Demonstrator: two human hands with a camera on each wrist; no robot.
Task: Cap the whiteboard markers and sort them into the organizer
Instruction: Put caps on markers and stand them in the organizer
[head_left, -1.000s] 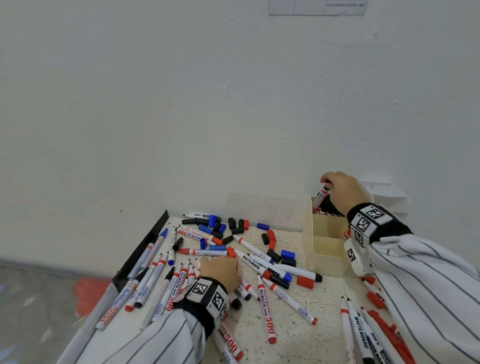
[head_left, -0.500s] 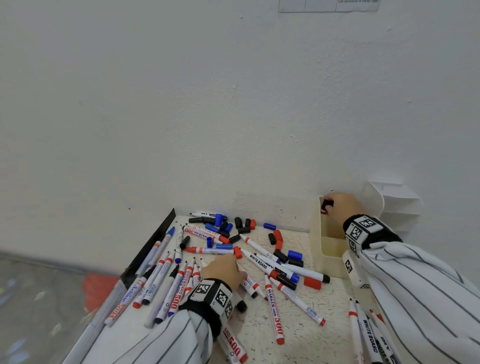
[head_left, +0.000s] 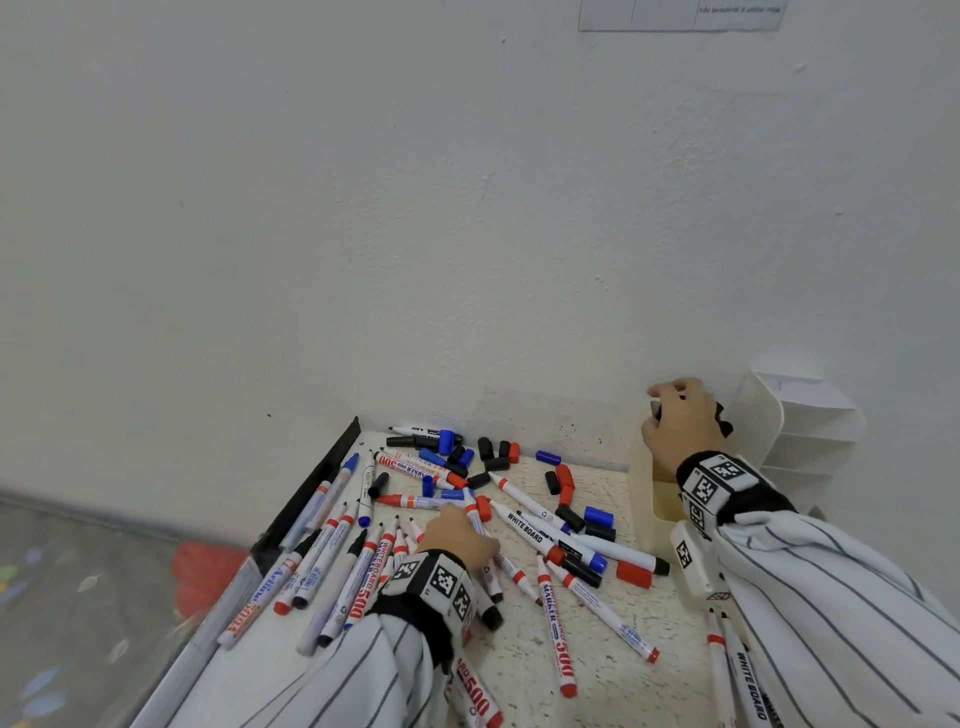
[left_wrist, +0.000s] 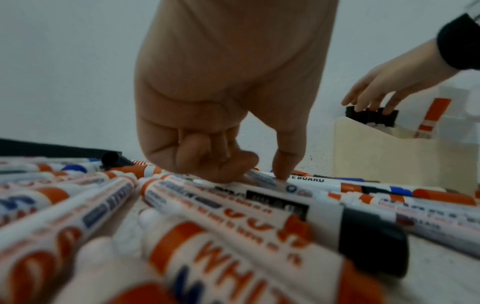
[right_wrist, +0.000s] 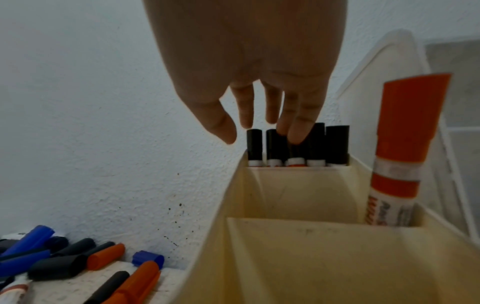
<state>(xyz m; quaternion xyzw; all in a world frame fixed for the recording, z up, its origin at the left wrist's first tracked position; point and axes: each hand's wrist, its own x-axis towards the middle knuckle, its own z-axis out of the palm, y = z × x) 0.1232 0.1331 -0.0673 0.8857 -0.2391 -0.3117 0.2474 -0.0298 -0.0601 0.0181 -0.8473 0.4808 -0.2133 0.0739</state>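
Note:
My left hand (head_left: 457, 540) lies on the pile of uncapped markers (head_left: 535, 530) at the table's middle. In the left wrist view its thumb and forefinger (left_wrist: 257, 174) pinch one white marker (left_wrist: 269, 182) that lies flat in the pile. My right hand (head_left: 670, 415) hovers over the cream organizer (head_left: 644, 499) at the back right. Its straight fingers (right_wrist: 296, 135) touch the tops of several black-capped markers (right_wrist: 336, 144) standing in the rear compartment and hold nothing. A red-capped marker (right_wrist: 405, 144) leans in the right compartment. The two front compartments look bare.
Loose black, blue and red caps (head_left: 498, 452) lie near the wall. A white tiered rack (head_left: 800, 431) stands behind the organizer. A black strip (head_left: 311, 493) runs along the table's left edge, with floor beyond. More markers (head_left: 737, 670) lie beside my right sleeve.
My right hand lowered a black-capped marker into the organizer's rear compartment and let go of it. My left hand stayed on the pile.

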